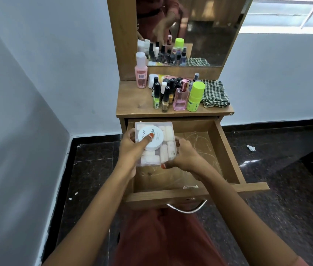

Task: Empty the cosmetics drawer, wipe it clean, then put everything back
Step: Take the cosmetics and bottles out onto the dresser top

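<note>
The wooden drawer (226, 150) of the dressing table stands pulled out, its scratched bottom bare on the right. Over its left half I hold a clear plastic box (169, 148) of pale sponges with a round white compact (154, 136) on its lid. My left hand (130, 148) grips the box's left side, thumb lying across the compact. My right hand (185, 157) grips the box's right front corner. On the tabletop (132, 100) stand a pink bottle (141, 71), several nail polishes (161, 93), a pink perfume (180, 96), a lime green stick (196, 96) and a checked cloth (216, 94).
A mirror (209, 29) rises behind the tabletop. White walls close in on the left and behind. The floor (286, 189) is dark tile with a scrap of paper (251, 148) at the right. The drawer's metal handle (187, 208) is just above my lap.
</note>
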`<state>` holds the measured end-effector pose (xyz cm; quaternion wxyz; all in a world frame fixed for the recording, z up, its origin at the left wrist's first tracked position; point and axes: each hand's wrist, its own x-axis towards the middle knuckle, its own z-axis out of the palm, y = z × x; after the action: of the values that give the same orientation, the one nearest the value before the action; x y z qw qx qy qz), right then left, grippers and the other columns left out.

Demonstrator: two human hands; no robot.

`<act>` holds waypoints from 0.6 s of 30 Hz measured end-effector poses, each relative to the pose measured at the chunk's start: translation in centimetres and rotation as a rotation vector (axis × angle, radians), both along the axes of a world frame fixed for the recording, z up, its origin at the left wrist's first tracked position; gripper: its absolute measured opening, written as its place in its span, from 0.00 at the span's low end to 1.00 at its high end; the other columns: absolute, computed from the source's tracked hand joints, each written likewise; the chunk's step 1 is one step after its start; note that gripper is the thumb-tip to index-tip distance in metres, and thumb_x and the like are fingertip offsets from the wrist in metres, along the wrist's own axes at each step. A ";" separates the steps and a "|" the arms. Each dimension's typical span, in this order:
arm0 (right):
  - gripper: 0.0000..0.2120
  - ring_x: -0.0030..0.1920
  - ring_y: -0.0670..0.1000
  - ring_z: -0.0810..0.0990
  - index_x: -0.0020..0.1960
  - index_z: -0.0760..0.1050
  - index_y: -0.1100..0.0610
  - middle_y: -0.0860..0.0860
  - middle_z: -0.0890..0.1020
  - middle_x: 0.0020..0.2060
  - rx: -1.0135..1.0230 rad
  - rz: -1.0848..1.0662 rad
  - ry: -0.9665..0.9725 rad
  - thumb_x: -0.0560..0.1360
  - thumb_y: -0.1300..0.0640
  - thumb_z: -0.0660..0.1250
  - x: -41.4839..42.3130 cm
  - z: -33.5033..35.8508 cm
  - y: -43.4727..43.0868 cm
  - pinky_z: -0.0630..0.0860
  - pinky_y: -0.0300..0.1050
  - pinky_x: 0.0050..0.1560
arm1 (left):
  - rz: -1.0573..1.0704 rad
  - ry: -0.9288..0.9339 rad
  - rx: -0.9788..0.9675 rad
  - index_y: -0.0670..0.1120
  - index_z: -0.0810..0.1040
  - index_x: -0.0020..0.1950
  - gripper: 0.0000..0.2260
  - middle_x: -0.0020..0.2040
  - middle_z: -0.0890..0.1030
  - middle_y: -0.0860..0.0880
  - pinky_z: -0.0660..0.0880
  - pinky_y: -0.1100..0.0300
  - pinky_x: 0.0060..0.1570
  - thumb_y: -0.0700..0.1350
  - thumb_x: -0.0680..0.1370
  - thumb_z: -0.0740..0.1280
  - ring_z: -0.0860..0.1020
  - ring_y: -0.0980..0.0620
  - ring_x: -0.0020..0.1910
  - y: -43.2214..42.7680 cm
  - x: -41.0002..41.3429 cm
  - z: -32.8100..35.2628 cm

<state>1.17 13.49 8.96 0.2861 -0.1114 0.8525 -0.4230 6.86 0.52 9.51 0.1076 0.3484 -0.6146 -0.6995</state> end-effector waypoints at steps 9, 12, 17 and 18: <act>0.32 0.55 0.49 0.72 0.66 0.67 0.62 0.50 0.74 0.53 -0.002 0.091 0.310 0.65 0.64 0.74 0.0 2.8 -4.4 0.67 0.30 0.44 | 0.153 0.112 -0.087 0.45 0.73 0.60 0.14 0.54 0.78 0.47 0.77 0.51 0.53 0.42 0.74 0.68 0.77 0.50 0.51 -3.6 -0.8 2.1; 0.28 0.58 0.52 0.75 0.66 0.67 0.65 0.58 0.77 0.59 -0.024 0.058 0.372 0.69 0.65 0.72 -0.5 3.0 -5.9 0.61 0.25 0.40 | 0.171 0.130 -0.174 0.43 0.75 0.59 0.14 0.57 0.79 0.46 0.76 0.59 0.49 0.42 0.75 0.68 0.77 0.51 0.51 -5.2 -2.1 1.8; 0.22 0.54 0.52 0.75 0.65 0.70 0.66 0.62 0.77 0.60 -0.071 0.006 0.446 0.71 0.68 0.68 -1.1 2.8 -8.1 0.65 0.31 0.49 | 0.183 0.108 -0.247 0.43 0.72 0.64 0.18 0.62 0.76 0.47 0.74 0.61 0.51 0.45 0.75 0.67 0.75 0.51 0.57 -6.8 -4.2 1.2; 0.21 0.52 0.50 0.74 0.64 0.70 0.67 0.62 0.77 0.59 -0.079 0.006 0.478 0.72 0.69 0.67 -1.2 2.5 -8.4 0.65 0.30 0.47 | 0.182 0.106 -0.268 0.44 0.72 0.65 0.19 0.63 0.76 0.47 0.73 0.61 0.52 0.45 0.75 0.67 0.74 0.50 0.59 -7.0 -4.5 1.1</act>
<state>-0.01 5.07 11.49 0.0730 -0.2219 0.8785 -0.4166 2.40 -6.45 10.56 0.2484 0.3478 -0.6616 -0.6161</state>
